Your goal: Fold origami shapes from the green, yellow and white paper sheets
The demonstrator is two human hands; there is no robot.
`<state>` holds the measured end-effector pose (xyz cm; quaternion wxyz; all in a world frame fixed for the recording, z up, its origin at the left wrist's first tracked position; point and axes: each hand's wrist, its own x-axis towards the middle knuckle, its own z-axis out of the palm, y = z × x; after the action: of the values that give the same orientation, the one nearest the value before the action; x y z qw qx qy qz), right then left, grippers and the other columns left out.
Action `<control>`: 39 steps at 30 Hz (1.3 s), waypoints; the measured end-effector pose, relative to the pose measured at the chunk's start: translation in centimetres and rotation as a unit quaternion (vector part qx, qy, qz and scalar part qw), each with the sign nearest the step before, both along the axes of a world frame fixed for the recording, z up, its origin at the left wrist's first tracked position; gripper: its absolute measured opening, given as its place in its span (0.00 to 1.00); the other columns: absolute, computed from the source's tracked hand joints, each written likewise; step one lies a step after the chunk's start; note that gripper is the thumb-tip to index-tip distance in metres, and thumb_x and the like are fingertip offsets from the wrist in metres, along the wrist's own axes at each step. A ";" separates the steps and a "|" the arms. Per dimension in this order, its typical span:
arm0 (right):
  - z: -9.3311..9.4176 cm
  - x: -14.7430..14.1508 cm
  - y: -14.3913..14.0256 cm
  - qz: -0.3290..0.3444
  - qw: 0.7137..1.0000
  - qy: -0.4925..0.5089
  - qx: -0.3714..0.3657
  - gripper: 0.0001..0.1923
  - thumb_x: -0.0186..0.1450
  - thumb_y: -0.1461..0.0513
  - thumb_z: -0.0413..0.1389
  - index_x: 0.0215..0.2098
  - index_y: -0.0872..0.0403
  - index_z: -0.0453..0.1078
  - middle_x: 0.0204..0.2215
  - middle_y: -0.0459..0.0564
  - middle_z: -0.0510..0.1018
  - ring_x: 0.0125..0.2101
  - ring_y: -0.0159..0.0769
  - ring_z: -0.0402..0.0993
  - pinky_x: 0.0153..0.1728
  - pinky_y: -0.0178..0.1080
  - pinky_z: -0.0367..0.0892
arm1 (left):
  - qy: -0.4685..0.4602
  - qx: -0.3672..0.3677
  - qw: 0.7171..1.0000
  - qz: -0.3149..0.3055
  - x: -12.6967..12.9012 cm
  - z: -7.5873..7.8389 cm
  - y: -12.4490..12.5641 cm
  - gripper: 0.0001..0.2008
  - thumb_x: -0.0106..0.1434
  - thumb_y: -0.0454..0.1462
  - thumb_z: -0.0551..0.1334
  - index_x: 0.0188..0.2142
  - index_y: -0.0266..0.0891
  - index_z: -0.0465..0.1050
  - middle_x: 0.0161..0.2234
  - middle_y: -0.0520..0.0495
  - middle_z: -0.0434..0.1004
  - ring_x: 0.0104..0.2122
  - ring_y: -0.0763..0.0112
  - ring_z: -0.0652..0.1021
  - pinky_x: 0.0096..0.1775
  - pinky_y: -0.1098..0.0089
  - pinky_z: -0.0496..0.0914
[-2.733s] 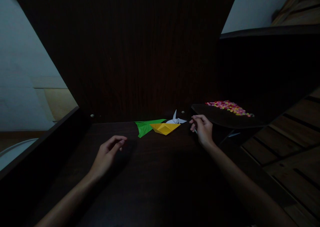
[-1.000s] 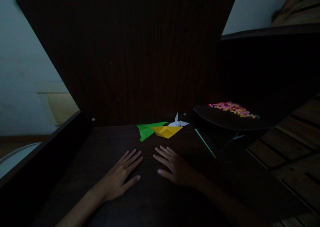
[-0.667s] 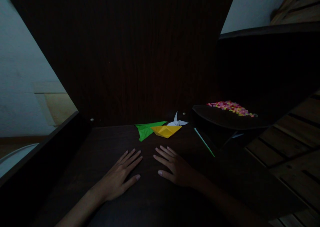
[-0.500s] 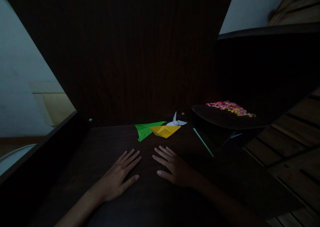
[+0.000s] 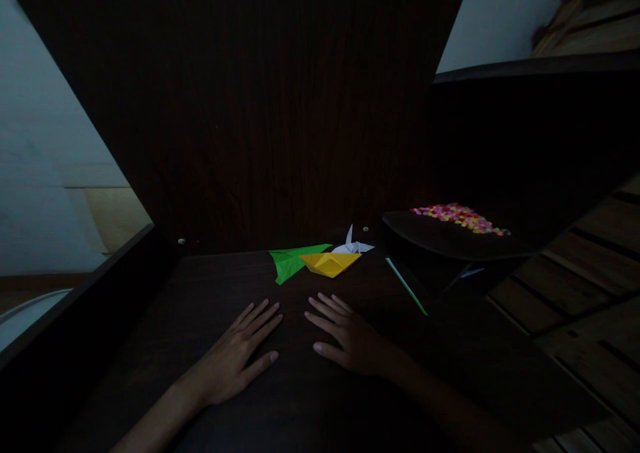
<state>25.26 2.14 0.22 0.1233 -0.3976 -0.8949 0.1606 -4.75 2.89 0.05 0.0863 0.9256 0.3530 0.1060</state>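
dark brown desk (image 5: 210, 293); green paper plane (image 5: 291, 261), yellow paper boat (image 5: 330, 262), white paper crane (image 5: 353, 244), green-and-white straw (image 5: 406, 285), pink, yellow and orange beads (image 5: 457, 215)

Your left hand (image 5: 233, 363) and right hand (image 5: 350, 336) are showing bare, with no gloves, rings or watch that you are wearing in view. Your forearms are running bare too, no sleeves reaching into the picture. Your fingernails are catching a pale glint, though the light is probably too dim to tell more.
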 end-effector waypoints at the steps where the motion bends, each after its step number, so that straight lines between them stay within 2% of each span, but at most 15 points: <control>1: 0.0 0.0 0.0 0.000 1.000 0.001 0.000 0.30 0.70 0.51 0.52 0.68 0.51 0.56 0.69 0.55 0.52 0.69 0.49 0.44 0.66 0.57 0.45 | 0.001 0.000 1.000 0.001 0.0 0.0 0.0 0.31 0.71 0.48 0.55 0.69 0.50 0.47 0.69 0.46 0.49 0.67 0.50 0.54 0.63 0.43 0.56; 16: 0.1 0.0 0.0 0.000 1.000 -0.003 -0.010 0.31 0.71 0.51 0.52 0.68 0.51 0.55 0.69 0.55 0.51 0.69 0.49 0.43 0.66 0.58 0.44 | 0.027 -0.012 1.000 0.008 0.1 0.1 0.0 0.30 0.71 0.49 0.53 0.69 0.47 0.48 0.69 0.45 0.48 0.67 0.50 0.54 0.62 0.41 0.56; 39: 0.6 -0.1 0.0 -0.002 1.000 -0.005 -0.024 0.31 0.70 0.51 0.52 0.68 0.50 0.55 0.69 0.54 0.51 0.69 0.49 0.43 0.66 0.58 0.44 | 0.009 -0.005 1.000 0.004 0.0 -0.1 0.1 0.31 0.71 0.48 0.55 0.69 0.49 0.47 0.69 0.45 0.50 0.67 0.49 0.55 0.62 0.42 0.57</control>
<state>25.20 2.15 0.81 0.1091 -0.4030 -0.8907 0.1799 -4.71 3.01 -0.03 0.0871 0.9248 0.3576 0.0960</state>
